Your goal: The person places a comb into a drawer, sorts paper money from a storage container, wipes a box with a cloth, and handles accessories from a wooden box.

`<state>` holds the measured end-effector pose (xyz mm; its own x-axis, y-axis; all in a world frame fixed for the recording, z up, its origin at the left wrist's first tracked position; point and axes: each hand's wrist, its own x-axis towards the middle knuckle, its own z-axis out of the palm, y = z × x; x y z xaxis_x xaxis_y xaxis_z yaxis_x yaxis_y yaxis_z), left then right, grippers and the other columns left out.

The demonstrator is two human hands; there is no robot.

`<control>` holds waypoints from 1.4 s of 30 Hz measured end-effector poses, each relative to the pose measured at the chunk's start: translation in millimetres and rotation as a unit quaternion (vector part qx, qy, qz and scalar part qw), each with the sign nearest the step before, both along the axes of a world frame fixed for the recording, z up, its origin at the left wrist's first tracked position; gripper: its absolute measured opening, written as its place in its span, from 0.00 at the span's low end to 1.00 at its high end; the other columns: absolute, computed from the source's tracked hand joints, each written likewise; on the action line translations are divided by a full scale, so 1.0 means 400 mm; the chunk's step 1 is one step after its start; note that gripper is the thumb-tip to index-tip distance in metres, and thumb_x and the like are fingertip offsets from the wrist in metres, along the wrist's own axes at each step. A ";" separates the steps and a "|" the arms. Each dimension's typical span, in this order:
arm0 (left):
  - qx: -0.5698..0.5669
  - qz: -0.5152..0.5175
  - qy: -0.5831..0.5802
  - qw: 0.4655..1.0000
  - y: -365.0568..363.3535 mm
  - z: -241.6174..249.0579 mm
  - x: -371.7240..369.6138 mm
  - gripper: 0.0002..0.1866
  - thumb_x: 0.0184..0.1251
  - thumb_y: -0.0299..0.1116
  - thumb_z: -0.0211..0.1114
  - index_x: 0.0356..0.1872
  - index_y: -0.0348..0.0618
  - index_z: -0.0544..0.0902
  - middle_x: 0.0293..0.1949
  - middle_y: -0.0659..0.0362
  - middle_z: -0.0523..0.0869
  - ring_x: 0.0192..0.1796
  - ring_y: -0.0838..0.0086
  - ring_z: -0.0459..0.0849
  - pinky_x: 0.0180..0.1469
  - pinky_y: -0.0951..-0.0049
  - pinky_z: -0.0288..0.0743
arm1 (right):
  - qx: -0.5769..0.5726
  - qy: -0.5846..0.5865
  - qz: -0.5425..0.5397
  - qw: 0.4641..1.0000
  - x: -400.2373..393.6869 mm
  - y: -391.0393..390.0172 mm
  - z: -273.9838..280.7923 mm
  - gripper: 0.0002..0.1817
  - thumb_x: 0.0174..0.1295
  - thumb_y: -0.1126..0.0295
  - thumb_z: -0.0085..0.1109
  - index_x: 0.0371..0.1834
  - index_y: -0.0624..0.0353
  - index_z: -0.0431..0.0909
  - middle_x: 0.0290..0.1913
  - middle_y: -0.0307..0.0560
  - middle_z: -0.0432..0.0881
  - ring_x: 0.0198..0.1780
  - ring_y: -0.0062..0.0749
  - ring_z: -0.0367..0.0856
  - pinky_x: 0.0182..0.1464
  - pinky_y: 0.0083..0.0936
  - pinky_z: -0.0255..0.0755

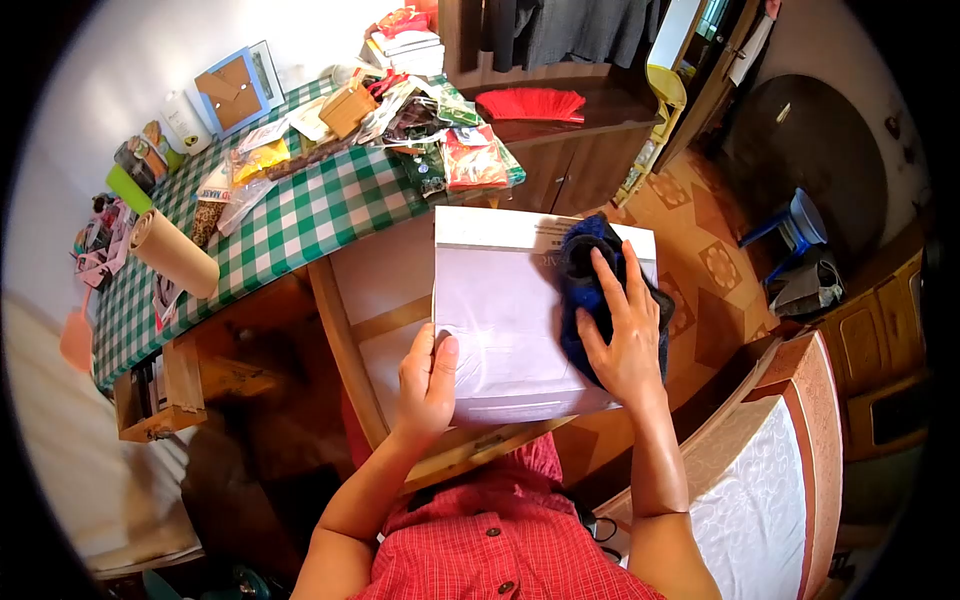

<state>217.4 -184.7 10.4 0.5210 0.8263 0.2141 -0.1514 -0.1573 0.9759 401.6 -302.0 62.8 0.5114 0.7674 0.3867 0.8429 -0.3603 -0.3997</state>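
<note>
A pale lilac-white box [497, 312] is held in front of my body, above an open wooden drawer [345, 335]. My left hand [428, 380] grips the box's left edge near its lower corner, thumb on top. On the right part of the box lies a bunched dark blue and black cloth [583, 262]. My right hand [622, 330] rests on this cloth with its fingers spread, pressing it against the box. The cloth's underside is hidden.
A table with a green checked cloth [345, 195] holds packets, a picture frame [234, 90] and a paper roll [175, 254]. A low cabinet [575, 165] stands ahead, a blue stool [800, 220] at right, and a white padded surface [750, 490] at lower right.
</note>
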 end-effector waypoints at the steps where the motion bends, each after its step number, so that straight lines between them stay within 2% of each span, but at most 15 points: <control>1: 0.015 0.009 -0.012 1.000 -0.005 -0.001 0.003 0.10 0.75 0.33 0.51 0.46 0.36 0.75 0.28 0.67 0.72 0.33 0.84 0.68 0.37 0.81 0.65 | 0.016 0.015 0.017 1.000 -0.006 0.001 -0.007 0.34 0.52 0.70 0.61 0.68 0.49 0.68 0.72 0.61 0.55 0.68 0.59 0.61 0.69 0.46 0.55; 2: -0.021 -0.013 -0.054 0.998 -0.004 -0.021 0.005 0.12 0.72 0.30 0.55 0.52 0.35 0.74 0.37 0.60 0.78 0.41 0.78 0.74 0.47 0.78 0.68 | 0.032 0.031 0.034 0.998 -0.012 0.001 -0.014 0.34 0.51 0.74 0.59 0.67 0.50 0.69 0.72 0.61 0.57 0.67 0.59 0.63 0.68 0.44 0.56; 3: -0.022 -0.013 -0.053 0.998 -0.002 -0.036 0.002 0.12 0.72 0.30 0.55 0.52 0.35 0.74 0.37 0.60 0.78 0.41 0.78 0.74 0.47 0.78 0.68 | 0.029 0.040 0.065 0.997 -0.026 0.000 -0.024 0.34 0.49 0.77 0.58 0.66 0.51 0.70 0.70 0.63 0.59 0.64 0.60 0.65 0.67 0.42 0.59; 5: 0.071 -0.011 0.080 0.994 0.002 -0.066 -0.006 0.14 0.69 0.28 0.59 0.52 0.35 0.73 0.46 0.54 0.77 0.49 0.73 0.75 0.53 0.74 0.68 | 0.020 0.087 0.114 0.990 -0.064 0.000 -0.070 0.34 0.49 0.77 0.58 0.65 0.52 0.70 0.70 0.65 0.58 0.63 0.62 0.65 0.67 0.44 0.59; 6: 0.086 -0.008 0.033 0.996 0.001 -0.087 0.002 0.15 0.66 0.27 0.60 0.52 0.36 0.72 0.53 0.50 0.73 0.58 0.68 0.71 0.59 0.72 0.65 | 0.020 0.094 0.115 0.989 -0.080 -0.001 -0.103 0.34 0.48 0.78 0.58 0.65 0.52 0.71 0.70 0.66 0.58 0.63 0.62 0.65 0.66 0.45 0.59; 9: 0.117 0.039 0.044 0.991 0.002 -0.139 0.001 0.13 0.67 0.25 0.59 0.51 0.37 0.72 0.61 0.49 0.67 0.65 0.66 0.66 0.62 0.70 0.63 | 0.028 0.041 0.117 0.992 -0.098 -0.001 -0.151 0.33 0.49 0.78 0.58 0.64 0.51 0.72 0.70 0.65 0.58 0.63 0.60 0.65 0.65 0.46 0.59; 10: 0.048 0.014 0.036 0.998 -0.002 -0.142 -0.005 0.11 0.68 0.25 0.56 0.50 0.40 0.71 0.70 0.51 0.55 0.66 0.70 0.65 0.63 0.71 0.61 | 0.028 0.044 0.118 0.992 -0.101 0.002 -0.157 0.33 0.49 0.78 0.58 0.64 0.51 0.72 0.70 0.65 0.58 0.63 0.60 0.65 0.65 0.46 0.59; 15: -0.059 0.060 -0.073 0.994 -0.002 -0.165 -0.002 0.14 0.63 0.20 0.56 0.48 0.45 0.68 0.72 0.49 0.52 0.70 0.68 0.59 0.68 0.68 0.55 | 0.010 0.069 0.125 0.990 -0.112 0.019 -0.185 0.31 0.49 0.76 0.59 0.62 0.50 0.74 0.69 0.62 0.60 0.63 0.57 0.66 0.62 0.44 0.62; 18: -0.112 0.078 -0.041 0.990 0.002 -0.192 -0.011 0.20 0.61 0.24 0.61 0.53 0.45 0.67 0.72 0.49 0.53 0.71 0.65 0.58 0.69 0.67 0.55 | 0.001 0.063 0.129 0.990 -0.120 0.024 -0.200 0.31 0.49 0.76 0.59 0.62 0.50 0.74 0.69 0.62 0.62 0.62 0.55 0.67 0.61 0.43 0.63; 21: -0.256 0.105 -0.050 0.959 0.015 -0.214 -0.007 0.34 0.57 0.30 0.66 0.65 0.44 0.62 0.71 0.50 0.56 0.72 0.63 0.57 0.70 0.66 0.54 | -0.004 0.049 0.129 0.990 -0.124 0.026 -0.208 0.31 0.48 0.75 0.60 0.62 0.50 0.74 0.68 0.61 0.63 0.61 0.54 0.68 0.60 0.44 0.63; 23: -0.367 -0.078 -0.059 0.925 0.041 -0.192 -0.022 0.48 0.55 0.30 0.70 0.75 0.45 0.49 0.70 0.51 0.61 0.68 0.64 0.65 0.67 0.67 0.60 | -0.044 0.025 0.104 0.993 -0.131 0.027 -0.202 0.31 0.48 0.72 0.61 0.61 0.48 0.75 0.68 0.57 0.64 0.61 0.53 0.67 0.61 0.44 0.62; 30: -0.223 -0.105 -0.058 0.967 0.033 -0.237 -0.014 0.49 0.55 0.16 0.63 0.76 0.46 0.45 0.74 0.54 0.54 0.74 0.69 0.57 0.71 0.69 0.55 | -0.061 -0.048 0.213 0.974 -0.117 0.111 -0.176 0.27 0.53 0.59 0.66 0.59 0.42 0.77 0.66 0.47 0.67 0.64 0.56 0.62 0.65 0.48 0.55; 33: -0.220 -0.083 -0.072 0.969 0.021 -0.231 -0.011 0.49 0.55 0.18 0.65 0.76 0.46 0.46 0.73 0.55 0.56 0.71 0.69 0.61 0.69 0.70 0.59 | -0.035 -0.065 0.224 0.972 -0.102 0.186 -0.189 0.28 0.50 0.63 0.67 0.59 0.37 0.77 0.65 0.44 0.68 0.62 0.51 0.65 0.61 0.46 0.59; 37: -0.233 -0.064 -0.056 0.969 -0.003 -0.177 -0.002 0.48 0.56 0.21 0.67 0.76 0.47 0.48 0.69 0.55 0.64 0.62 0.71 0.73 0.61 0.71 0.70 | -0.008 -0.059 0.087 0.994 -0.027 0.268 -0.189 0.24 0.51 0.70 0.64 0.56 0.43 0.79 0.59 0.45 0.73 0.57 0.48 0.70 0.58 0.42 0.66; 42: -0.221 -0.052 -0.057 0.972 0.001 -0.199 0.005 0.48 0.55 0.20 0.66 0.76 0.48 0.49 0.68 0.56 0.66 0.59 0.72 0.75 0.60 0.72 0.71 | 0.019 -0.040 0.207 0.977 -0.081 0.237 -0.182 0.29 0.43 0.74 0.68 0.54 0.45 0.80 0.58 0.45 0.73 0.55 0.51 0.70 0.58 0.41 0.68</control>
<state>219.3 -184.5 -69.4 0.6002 0.7949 -0.0884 -0.2545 0.2946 0.9211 369.1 -207.1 -10.1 0.1261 0.8865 0.4453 0.9426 0.0328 -0.3322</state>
